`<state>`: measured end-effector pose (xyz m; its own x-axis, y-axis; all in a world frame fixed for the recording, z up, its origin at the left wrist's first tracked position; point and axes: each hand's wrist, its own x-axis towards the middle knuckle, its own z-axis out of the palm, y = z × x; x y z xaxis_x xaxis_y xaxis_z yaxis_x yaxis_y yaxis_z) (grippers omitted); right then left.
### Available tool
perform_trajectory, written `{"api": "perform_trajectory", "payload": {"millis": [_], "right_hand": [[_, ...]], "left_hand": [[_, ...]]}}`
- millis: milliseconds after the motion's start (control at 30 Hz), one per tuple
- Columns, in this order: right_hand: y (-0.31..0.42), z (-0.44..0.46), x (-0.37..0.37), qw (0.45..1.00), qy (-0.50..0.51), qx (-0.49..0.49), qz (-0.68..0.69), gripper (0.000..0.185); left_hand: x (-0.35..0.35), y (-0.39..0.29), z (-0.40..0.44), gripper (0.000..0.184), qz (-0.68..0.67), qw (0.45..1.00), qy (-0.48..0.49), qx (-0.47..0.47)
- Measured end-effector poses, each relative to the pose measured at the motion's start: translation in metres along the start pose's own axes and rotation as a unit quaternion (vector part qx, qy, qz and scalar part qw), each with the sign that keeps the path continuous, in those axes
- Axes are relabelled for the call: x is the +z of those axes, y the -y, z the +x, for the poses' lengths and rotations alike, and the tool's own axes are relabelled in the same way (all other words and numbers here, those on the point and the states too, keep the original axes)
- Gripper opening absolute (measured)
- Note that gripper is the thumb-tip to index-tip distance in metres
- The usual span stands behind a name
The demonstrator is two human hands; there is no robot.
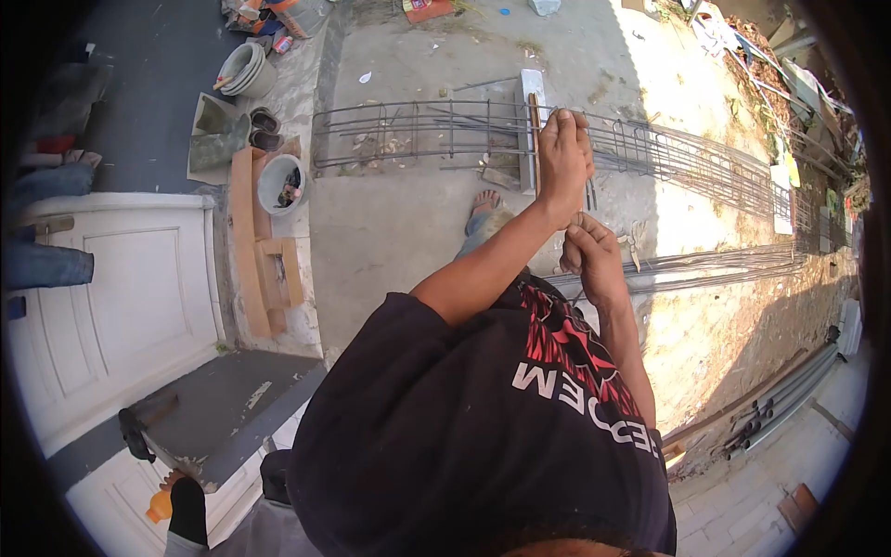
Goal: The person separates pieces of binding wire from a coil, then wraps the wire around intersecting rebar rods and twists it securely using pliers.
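Note:
My left hand [564, 153] is closed at the near side of a long rebar cage [408, 125], its fingers curled; what it grips is hidden. Just below it, my right hand [594, 249] is closed in a pinch, thumb against fingers, and the small thing in it is too fine to name. A thin dark rod [590, 195] shows between the two hands. The cage, made of long bars with square stirrups, crosses a pale narrow block [529, 102] beside my left hand. It stretches right into the sunlight.
More loose steel bars [705, 265] lie to the right, with grey pipes [784, 399] farther down. A bucket [281, 184], a wooden frame [249, 251], boots [215, 130] and stacked pails [246, 70] stand left. A dark-clothed limb [188, 511] shows at lower left.

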<state>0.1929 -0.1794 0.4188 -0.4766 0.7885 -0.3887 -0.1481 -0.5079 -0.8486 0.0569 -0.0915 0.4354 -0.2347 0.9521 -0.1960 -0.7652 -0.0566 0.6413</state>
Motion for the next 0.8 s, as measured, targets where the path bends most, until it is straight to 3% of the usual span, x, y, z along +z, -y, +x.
{"api": "perform_trajectory", "payload": {"millis": [33, 100, 133, 233, 333, 400, 433, 533, 633, 667, 700, 767, 800], "right_hand": [[0.001, 0.001, -0.003, 0.992, -0.039, -0.038, -0.118, 0.021], [0.024, -0.003, -0.003, 0.924, -0.118, -0.109, -0.347, 0.015], [0.040, -0.009, -0.001, 0.844, -0.141, -0.115, -0.504, 0.011], [0.032, -0.006, -0.022, 0.632, -0.155, -0.367, -0.665, 0.011], [0.010, -0.021, -0.044, 0.630, -0.241, -0.260, -0.691, 0.013], [0.023, -0.043, -0.044, 0.832, -0.249, -0.091, -0.487, 0.013], [0.032, -0.056, -0.042, 0.900, -0.241, 0.002, -0.363, 0.013], [0.053, -0.090, -0.041, 0.947, -0.079, 0.130, -0.282, 0.012], [0.063, -0.105, -0.057, 0.918, -0.159, -0.089, -0.351, 0.011], [0.062, -0.102, -0.068, 0.876, -0.227, -0.147, -0.400, 0.012], [0.067, -0.098, -0.074, 0.794, -0.283, -0.184, -0.505, 0.015], [0.047, -0.089, -0.092, 0.744, -0.377, -0.246, -0.494, 0.018], [0.029, -0.085, -0.101, 0.760, -0.393, -0.235, -0.461, 0.020]], "left_hand": [[-0.003, -0.002, 0.002, 0.037, 0.042, 0.999, 0.012, 0.001], [-0.010, -0.008, 0.007, 0.041, 0.124, 0.992, 0.037, 0.001], [-0.016, -0.006, 0.012, 0.042, 0.156, 0.987, 0.038, 0.011], [-0.034, -0.010, 0.021, 0.043, 0.206, 0.978, 0.021, 0.030], [-0.042, -0.050, 0.029, 0.042, 0.163, 0.984, -0.053, 0.050], [-0.055, -0.071, 0.043, 0.041, 0.147, 0.980, -0.100, 0.085], [-0.058, -0.071, 0.043, 0.040, 0.157, 0.979, -0.110, 0.069], [-0.074, -0.052, 0.047, 0.040, 0.191, 0.972, -0.133, 0.033], [-0.105, -0.028, 0.055, 0.040, 0.067, 0.983, -0.140, -0.094], [-0.105, -0.024, 0.054, 0.040, 0.023, 0.980, -0.127, -0.155], [-0.104, -0.021, 0.053, 0.039, -0.022, 0.970, -0.113, -0.214], [-0.098, -0.018, 0.054, 0.039, -0.088, 0.952, -0.085, -0.281], [-0.091, -0.018, 0.053, 0.039, -0.110, 0.947, -0.075, -0.291]]}}
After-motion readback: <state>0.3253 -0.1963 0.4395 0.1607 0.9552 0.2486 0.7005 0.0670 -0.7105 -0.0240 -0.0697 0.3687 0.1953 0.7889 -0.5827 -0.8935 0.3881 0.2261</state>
